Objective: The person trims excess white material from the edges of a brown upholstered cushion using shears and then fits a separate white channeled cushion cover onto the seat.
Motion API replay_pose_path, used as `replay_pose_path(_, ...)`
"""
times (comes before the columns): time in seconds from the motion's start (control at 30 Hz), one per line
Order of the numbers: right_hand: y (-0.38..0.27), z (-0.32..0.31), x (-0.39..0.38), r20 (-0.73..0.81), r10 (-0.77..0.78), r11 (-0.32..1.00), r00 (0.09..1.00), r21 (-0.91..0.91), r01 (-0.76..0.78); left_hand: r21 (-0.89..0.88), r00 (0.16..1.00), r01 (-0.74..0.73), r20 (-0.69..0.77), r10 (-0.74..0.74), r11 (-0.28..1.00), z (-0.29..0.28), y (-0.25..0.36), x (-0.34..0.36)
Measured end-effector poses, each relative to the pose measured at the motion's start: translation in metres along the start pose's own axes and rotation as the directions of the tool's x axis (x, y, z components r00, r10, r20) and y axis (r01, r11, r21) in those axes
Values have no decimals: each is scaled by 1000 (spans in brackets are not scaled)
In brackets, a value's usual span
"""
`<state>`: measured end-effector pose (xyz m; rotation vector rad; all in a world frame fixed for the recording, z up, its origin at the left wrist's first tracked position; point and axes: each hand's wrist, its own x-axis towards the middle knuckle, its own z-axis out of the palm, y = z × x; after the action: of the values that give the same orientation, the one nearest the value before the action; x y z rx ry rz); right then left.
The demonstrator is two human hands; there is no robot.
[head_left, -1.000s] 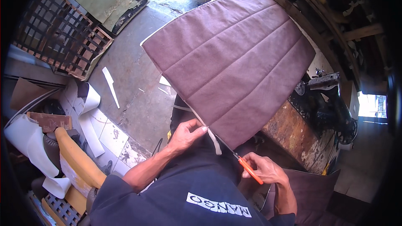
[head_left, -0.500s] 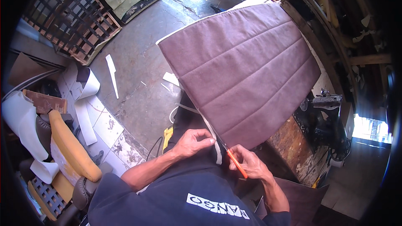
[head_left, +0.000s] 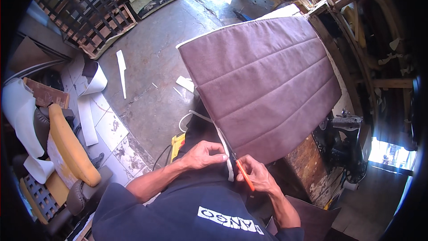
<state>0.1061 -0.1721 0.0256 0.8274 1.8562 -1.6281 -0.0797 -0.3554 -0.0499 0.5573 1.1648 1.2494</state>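
Note:
A stitched maroon upholstery panel (head_left: pixel 267 85) with a white backing lies across my lap and the wooden work table. In my right hand (head_left: pixel 256 174) is a pair of orange-handled scissors (head_left: pixel 244 175), its blades at the panel's near left edge. My left hand (head_left: pixel 203 155) pinches a narrow white strip (head_left: pixel 229 168) that hangs along that same edge, just left of the blades. The lower end of the strip dangles over my dark clothing. How far apart the blades are is too small to tell.
Right of the panel stands a black sewing machine (head_left: pixel 352 138) on a worn wooden table (head_left: pixel 307 169). At left are a yellow foam chair part (head_left: pixel 71 145) and white sheet offcuts (head_left: pixel 88 120). A webbed frame (head_left: pixel 89 13) leans at the far left. White scraps (head_left: pixel 121 73) litter the floor.
The view has shifted a little, so the panel and surroundings sit slightly lower in the picture. My right hand with the scissors has moved slightly left, close to my left hand.

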Motion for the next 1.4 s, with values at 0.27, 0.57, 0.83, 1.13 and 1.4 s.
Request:
replay_pose_path(0.27, -3, 1, 10, 7, -60, 998, 998, 30, 59, 23, 998, -41, 48, 40, 999, -6, -3, -4)
replay_pose_path(0.57, -11, 14, 21, -24, -47, 997, 999, 52, 48, 80, 990, -116, 84, 109, 990, -11, -10, -11)
replay_pose_path(0.83, -23, 19, 28, -52, -140, 989, 989, 30, 141, 135, 993, -78, 104, 64, 988, -13, -5, -16)
replay_pose_path(1.13, -24, 20, 40, 30, -86, 989, 996, 122, 82, 202, 978, -115, 192, 76, 973, -18, -10, -20)
replay_pose_path(1.4, -41, 26, 46, -16, -107, 986, 994, 130, 108, 243, 977, -36, 212, -17, 969, -23, -3, -23)
